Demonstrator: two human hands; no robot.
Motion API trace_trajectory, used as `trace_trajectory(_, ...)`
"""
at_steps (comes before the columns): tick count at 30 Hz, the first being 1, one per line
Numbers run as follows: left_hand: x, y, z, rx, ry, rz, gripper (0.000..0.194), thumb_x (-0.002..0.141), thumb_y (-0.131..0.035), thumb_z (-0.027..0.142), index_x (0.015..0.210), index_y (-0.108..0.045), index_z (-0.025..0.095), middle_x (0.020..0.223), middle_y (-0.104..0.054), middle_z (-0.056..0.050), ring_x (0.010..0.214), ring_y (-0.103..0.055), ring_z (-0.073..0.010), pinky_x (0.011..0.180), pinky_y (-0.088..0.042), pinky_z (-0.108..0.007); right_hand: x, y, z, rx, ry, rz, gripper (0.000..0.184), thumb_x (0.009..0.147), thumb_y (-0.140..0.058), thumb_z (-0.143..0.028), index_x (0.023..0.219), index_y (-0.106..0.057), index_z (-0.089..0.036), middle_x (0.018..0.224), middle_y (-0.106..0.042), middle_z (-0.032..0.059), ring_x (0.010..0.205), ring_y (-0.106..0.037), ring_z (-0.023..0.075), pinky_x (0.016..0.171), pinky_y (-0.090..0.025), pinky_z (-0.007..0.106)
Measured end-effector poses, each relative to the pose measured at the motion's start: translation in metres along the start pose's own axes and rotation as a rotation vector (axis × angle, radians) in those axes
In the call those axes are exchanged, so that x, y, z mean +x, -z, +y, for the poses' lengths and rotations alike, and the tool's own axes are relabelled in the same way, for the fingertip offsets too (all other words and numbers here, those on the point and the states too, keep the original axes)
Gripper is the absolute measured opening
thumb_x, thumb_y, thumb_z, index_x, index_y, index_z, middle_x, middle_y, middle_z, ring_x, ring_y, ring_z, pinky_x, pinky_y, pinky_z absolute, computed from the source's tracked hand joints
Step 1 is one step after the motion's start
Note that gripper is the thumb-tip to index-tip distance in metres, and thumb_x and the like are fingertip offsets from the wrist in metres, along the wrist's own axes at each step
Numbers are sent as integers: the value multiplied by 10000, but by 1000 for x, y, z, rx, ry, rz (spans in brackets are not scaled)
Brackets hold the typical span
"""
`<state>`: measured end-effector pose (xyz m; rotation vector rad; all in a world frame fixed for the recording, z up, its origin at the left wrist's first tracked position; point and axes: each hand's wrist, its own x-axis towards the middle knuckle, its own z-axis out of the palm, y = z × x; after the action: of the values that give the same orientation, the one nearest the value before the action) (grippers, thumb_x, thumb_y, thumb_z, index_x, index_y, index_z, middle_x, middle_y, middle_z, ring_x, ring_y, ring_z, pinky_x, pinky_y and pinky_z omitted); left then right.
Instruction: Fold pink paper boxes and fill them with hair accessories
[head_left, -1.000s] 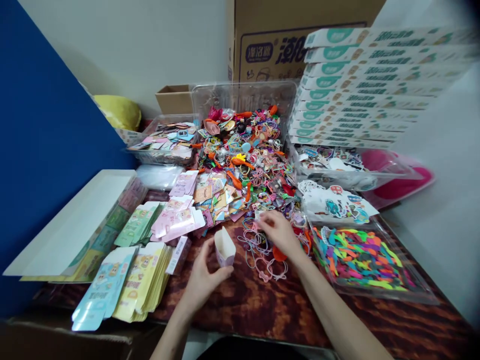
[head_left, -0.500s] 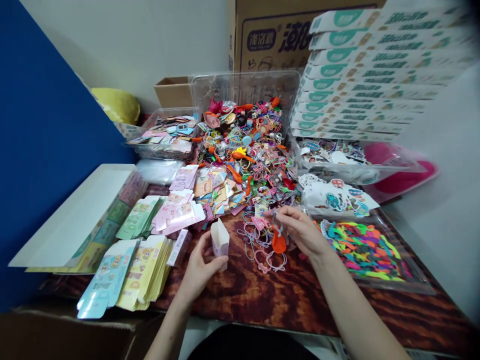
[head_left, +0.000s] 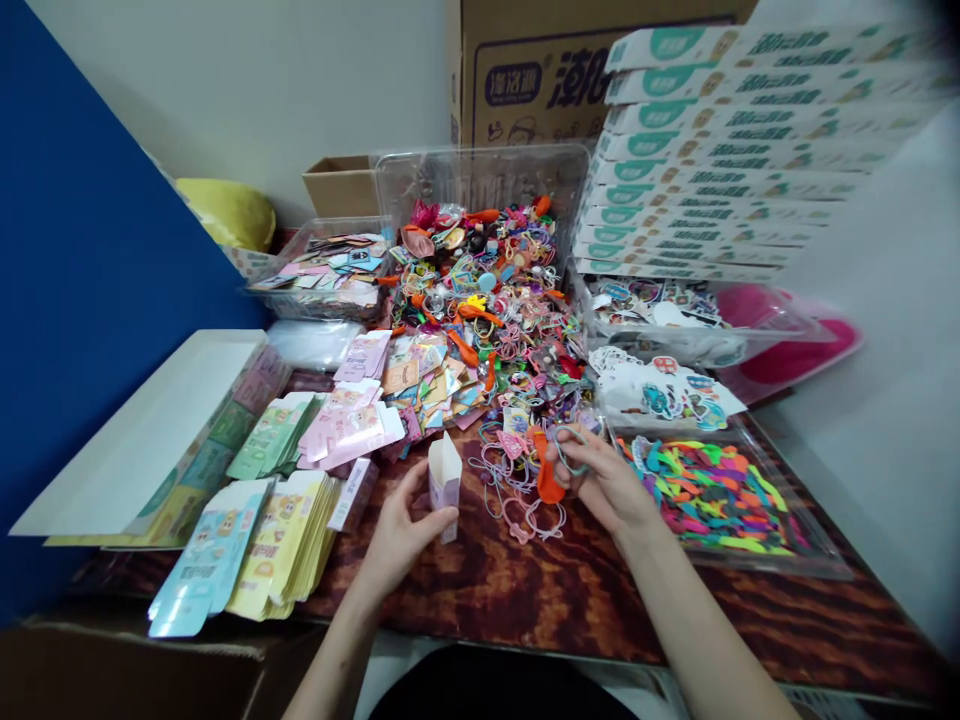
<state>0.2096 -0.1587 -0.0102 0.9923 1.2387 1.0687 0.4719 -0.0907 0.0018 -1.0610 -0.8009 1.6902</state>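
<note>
My left hand is closed around a small open paper box, held upright on the brown table. My right hand pinches several small items: an orange balloon hangs from its fingers and a thin hair tie loops over them. Just left of that hand lies a loose heap of pastel hair ties. Behind both hands spreads a big pile of mixed hair ties and trinkets.
Stacks of flat unfolded boxes lie at the left beside a white tray. A clear tray of neon strips sits at the right, sticker sheets behind it, stacked cartons at the back right, a cardboard box behind.
My right hand has lifted the orange balloon and a hair tie off the heap and drawn them toward me. The left hand keeps the small box upright in about the same place.
</note>
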Motion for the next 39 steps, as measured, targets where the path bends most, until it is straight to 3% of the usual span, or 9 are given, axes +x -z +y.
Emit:
trace_trajectory(5, 0, 6, -2, 20, 23, 10, 760, 701, -797, 362, 1365, -491, 150, 1334, -619, -157, 1154, -639, -326, 1016, -503, -471, -5, -6, 14, 0, -77, -65, 395, 696, -746, -219, 1074, -629, -214, 755, -720, 9, 520, -533, 110, 464, -371, 217)
trace_trajectory(9, -4, 13, -7, 146, -35, -14, 763, 692, -807, 279, 1378, -489, 169, 1391, -576, -154, 1219, -592, -333, 1055, -468, -491, -7, -12, 16, -12, -77, -98, 329, 669, -772, -206, 981, -667, -201, 792, -731, 23, 628, -607, 136, 557, -465, 240)
trace_trajectory(15, -10, 14, -9, 219, -128, -71, 679, 751, -752, 193, 1382, -507, 247, 1473, -497, -111, 1315, -512, -313, 1102, -425, -462, -7, -16, 19, -117, -83, -48, 326, 663, -850, -391, 879, -702, -197, 744, -712, 24, 672, -629, 161, 598, -484, 264)
trace_trajectory(19, -9, 16, -10, 216, -123, -71, 678, 756, -746, 191, 1383, -494, 250, 1457, -509, -109, 1312, -513, -305, 1103, -421, -454, -4, -9, 15, -352, 103, 59, 336, 672, -817, -523, 724, -718, -205, 700, -670, 22, 708, -601, 184, 679, -490, 309)
trace_trajectory(22, -7, 19, -15, 229, -115, -47, 689, 747, -750, 194, 1381, -485, 241, 1424, -535, -116, 1299, -522, -308, 1100, -420, -468, -1, -4, 8, -513, 279, 113, 352, 704, -774, -561, 654, -722, -216, 923, -702, 62, 942, -594, 246, 807, -488, 347)
trace_trajectory(25, -6, 18, -19, 242, -123, -36, 698, 738, -753, 192, 1380, -483, 236, 1415, -542, -122, 1300, -519, -314, 1100, -416, -478, -1, -4, 6, -357, 199, 107, 352, 734, -762, -541, 627, -689, -214, 1021, -710, 74, 958, -602, 250, 776, -498, 348)
trace_trajectory(31, -7, 7, -7, 297, -145, -86, 665, 735, -745, 172, 1352, -509, 248, 1443, -512, -108, 1314, -501, -307, 1105, -412, -458, 1, -15, 16, 14, 13, 40, 329, 658, -840, -490, 647, -698, -194, 811, -718, 53, 731, -623, 186, 704, -510, 327)
trace_trajectory(35, -7, 5, -1, 327, -143, -81, 661, 727, -742, 157, 1342, -519, 249, 1429, -524, -108, 1306, -507, -310, 1110, -402, -456, 7, -13, 23, -174, 61, 96, 319, 652, -846, -440, 831, -764, -189, 757, -708, 32, 605, -554, 143, 599, -451, 282)
trace_trajectory(39, -5, 6, -4, 348, -151, -71, 671, 714, -737, 141, 1341, -517, 234, 1419, -533, -109, 1308, -505, -310, 1130, -373, -463, 14, -6, 27, -615, 237, 130, 209, 756, -724, -378, 888, -769, -222, 821, -735, 30, 774, -637, 225, 733, -474, 343)
